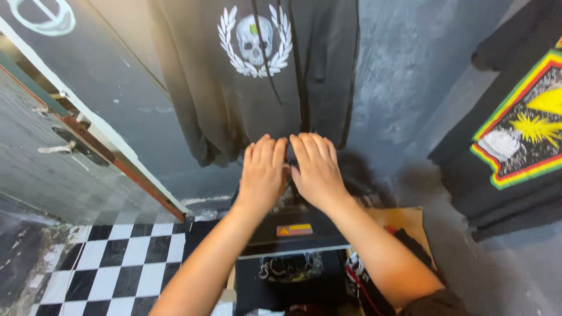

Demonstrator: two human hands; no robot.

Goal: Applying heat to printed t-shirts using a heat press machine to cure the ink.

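Both forearms reach forward; left hand (pixel 263 172) and right hand (pixel 316 169) lie flat, fingers extended, side by side on the heat press (pixel 293 225), grasping nothing. Beneath its plate lies a black shirt (pixel 290 275). Palms could burn, or uneven pressure might shift it.

We see a checkered floor (pixel 126 257) below; a black press (pixel 293 231) stands on it, a printed black garment (pixel 290 272) on its lower plate.
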